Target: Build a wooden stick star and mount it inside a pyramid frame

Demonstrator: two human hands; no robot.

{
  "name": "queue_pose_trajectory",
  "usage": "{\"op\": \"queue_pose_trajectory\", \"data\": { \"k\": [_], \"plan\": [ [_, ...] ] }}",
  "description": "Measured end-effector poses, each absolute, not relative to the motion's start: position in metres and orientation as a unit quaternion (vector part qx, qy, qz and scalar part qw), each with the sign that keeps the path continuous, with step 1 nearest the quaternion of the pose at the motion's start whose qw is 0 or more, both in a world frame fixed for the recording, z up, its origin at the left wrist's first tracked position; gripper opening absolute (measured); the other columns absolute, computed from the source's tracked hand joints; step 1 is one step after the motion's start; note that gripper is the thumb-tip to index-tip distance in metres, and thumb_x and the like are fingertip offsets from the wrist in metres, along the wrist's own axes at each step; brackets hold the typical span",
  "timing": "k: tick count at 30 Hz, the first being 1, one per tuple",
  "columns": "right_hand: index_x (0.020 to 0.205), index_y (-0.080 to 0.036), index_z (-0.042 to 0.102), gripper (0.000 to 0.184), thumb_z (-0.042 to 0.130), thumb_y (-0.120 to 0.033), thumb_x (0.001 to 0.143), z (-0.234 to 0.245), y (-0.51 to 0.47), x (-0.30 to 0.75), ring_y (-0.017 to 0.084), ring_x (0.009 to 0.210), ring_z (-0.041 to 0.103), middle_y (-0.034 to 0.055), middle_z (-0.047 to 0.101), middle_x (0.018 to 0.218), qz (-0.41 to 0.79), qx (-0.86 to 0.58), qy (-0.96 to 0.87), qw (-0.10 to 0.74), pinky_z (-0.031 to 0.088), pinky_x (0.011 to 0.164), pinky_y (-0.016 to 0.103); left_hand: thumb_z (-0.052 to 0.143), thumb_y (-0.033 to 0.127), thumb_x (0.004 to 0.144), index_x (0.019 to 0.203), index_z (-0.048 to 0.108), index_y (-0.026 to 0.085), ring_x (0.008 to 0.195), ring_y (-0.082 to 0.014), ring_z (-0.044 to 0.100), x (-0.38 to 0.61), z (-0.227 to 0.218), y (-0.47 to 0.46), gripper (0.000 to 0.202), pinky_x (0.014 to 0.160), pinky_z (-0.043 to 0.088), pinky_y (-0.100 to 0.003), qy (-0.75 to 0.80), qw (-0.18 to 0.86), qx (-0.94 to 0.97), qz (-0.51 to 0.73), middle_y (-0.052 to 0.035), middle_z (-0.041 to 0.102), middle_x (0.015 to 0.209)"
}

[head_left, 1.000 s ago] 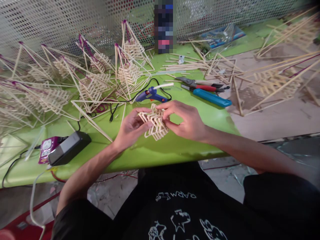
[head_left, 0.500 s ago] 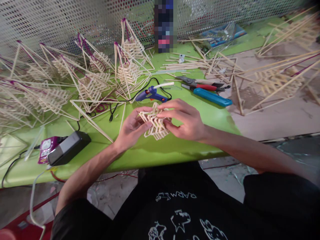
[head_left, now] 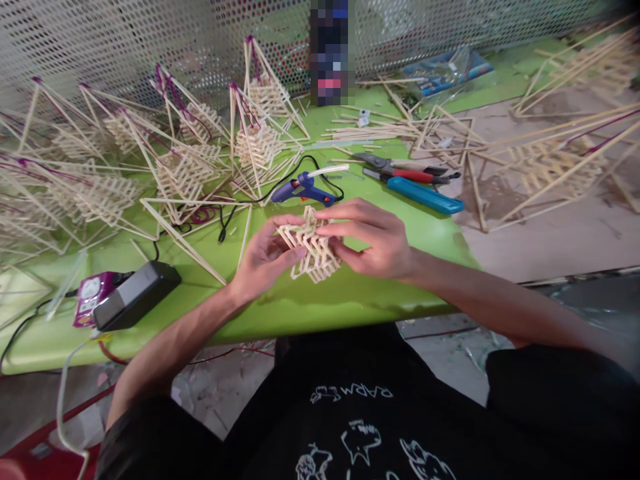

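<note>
A small lattice of pale wooden sticks (head_left: 316,255), stacked in zigzag layers, is held between my two hands over the front of the green table. My left hand (head_left: 265,255) grips its left side, thumb on the near face and the other fingers partly behind it. My right hand (head_left: 374,239) closes on the right and top, its fingertips touching the upper sticks. Just beyond the lattice lies a blue glue gun (head_left: 304,189) with a pale glue stick poking from its back. What the hidden fingertips touch underneath cannot be seen.
Several stick frames with purple string (head_left: 185,167) crowd the left. Red-handled cutters (head_left: 407,172) and a blue utility knife (head_left: 425,195) lie right of the glue gun. Loose sticks (head_left: 367,127) are behind. A black box (head_left: 137,297) sits front left; a wooden board (head_left: 540,247) lies right.
The lattice has tipped very slightly in my hands, its lower edge shifting a little. Both hands keep nearly the same place and grip.
</note>
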State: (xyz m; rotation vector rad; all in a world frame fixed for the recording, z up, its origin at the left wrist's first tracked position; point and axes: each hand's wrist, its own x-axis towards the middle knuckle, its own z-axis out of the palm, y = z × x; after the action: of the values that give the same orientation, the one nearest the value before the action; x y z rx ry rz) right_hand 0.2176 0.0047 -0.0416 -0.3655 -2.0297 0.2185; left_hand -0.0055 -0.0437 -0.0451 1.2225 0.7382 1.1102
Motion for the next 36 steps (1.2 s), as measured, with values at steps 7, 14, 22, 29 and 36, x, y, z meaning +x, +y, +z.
{"op": "queue_pose_trajectory", "data": {
  "k": [7,14,22,29,36],
  "plan": [
    [0.111,-0.022,0.069,0.028,0.07,-0.01,0.086,-0.041,0.004,0.216,0.021,0.098,0.073,0.0087,0.075,0.111,0.107,-0.15,-0.837,0.515,0.063,0.086,0.04,0.077,0.024,0.087,0.125,0.062,0.023,0.089,-0.0151,0.071,-0.007,-0.05,-0.043,0.041,0.084,0.062,-0.03,0.322,0.613,0.541,0.477,-0.0034,0.072,0.103],
    [0.11,-0.023,0.069,0.028,0.069,-0.01,0.086,-0.043,0.005,0.216,0.021,0.099,0.074,0.008,0.076,0.112,0.099,-0.154,-0.84,0.511,0.063,0.085,0.041,0.077,0.026,0.087,0.126,0.062,0.024,0.095,-0.0196,0.071,-0.008,-0.053,-0.042,0.042,0.093,0.061,-0.038,0.33,0.631,0.523,0.468,-0.005,0.072,0.108],
    [0.111,-0.025,0.068,0.027,0.069,-0.013,0.087,-0.046,0.007,0.217,0.02,0.1,0.074,0.007,0.076,0.113,0.093,-0.157,-0.844,0.504,0.063,0.086,0.04,0.078,0.022,0.086,0.125,0.064,0.025,0.095,-0.0157,0.07,-0.008,-0.055,-0.04,0.042,0.092,0.058,-0.032,0.316,0.66,0.496,0.468,-0.0029,0.073,0.107],
    [0.111,-0.026,0.067,0.027,0.069,-0.013,0.087,-0.047,0.008,0.218,0.02,0.1,0.073,0.0064,0.075,0.115,0.086,-0.163,-0.848,0.496,0.063,0.085,0.041,0.078,0.022,0.085,0.127,0.063,0.026,0.093,-0.0154,0.07,-0.008,-0.054,-0.04,0.044,0.091,0.058,-0.032,0.323,0.652,0.497,0.473,-0.0028,0.073,0.107],
    [0.111,-0.025,0.067,0.029,0.069,-0.011,0.086,-0.047,0.008,0.217,0.021,0.1,0.073,0.0071,0.075,0.113,0.089,-0.155,-0.848,0.499,0.064,0.085,0.041,0.078,0.023,0.086,0.127,0.063,0.025,0.091,-0.0156,0.069,-0.008,-0.059,-0.039,0.044,0.088,0.059,-0.031,0.318,0.654,0.497,0.473,-0.0033,0.072,0.104]
  ]
}}
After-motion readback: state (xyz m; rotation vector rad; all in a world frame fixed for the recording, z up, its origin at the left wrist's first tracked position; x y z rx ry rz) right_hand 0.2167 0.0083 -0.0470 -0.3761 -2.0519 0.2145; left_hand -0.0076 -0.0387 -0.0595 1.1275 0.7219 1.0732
